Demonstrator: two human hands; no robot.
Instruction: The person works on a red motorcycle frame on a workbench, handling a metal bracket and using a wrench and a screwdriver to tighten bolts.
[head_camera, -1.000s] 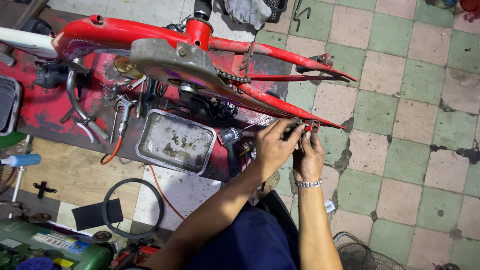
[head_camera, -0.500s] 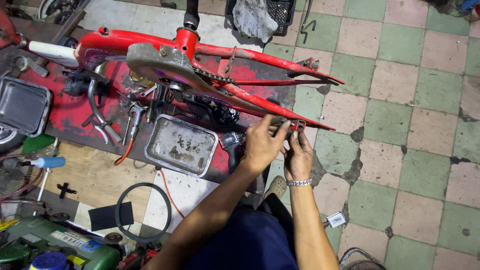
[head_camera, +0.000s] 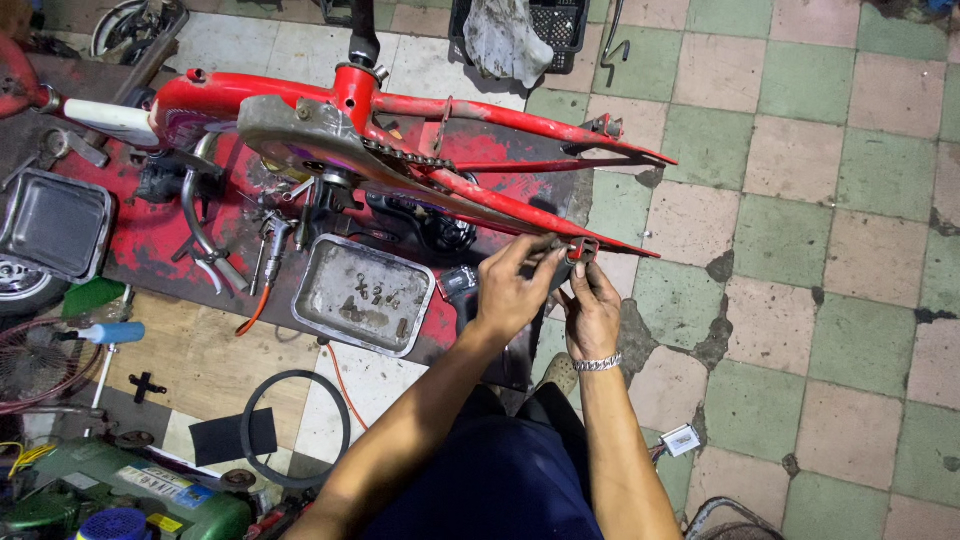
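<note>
- Head view: red bicycle frame (head_camera: 480, 110) lies upside down from nine to three o'clock on the workshop floor; likely stiff, heavy steel, best gripped by its tubes.
- Left hand (head_camera: 510, 290) pinches the rear dropout (head_camera: 583, 250).
- Right hand (head_camera: 592, 312), fingers curled, grips the same spot from six o'clock.
- Dropout looks rigid, thin-edged, probably greasy.
</note>
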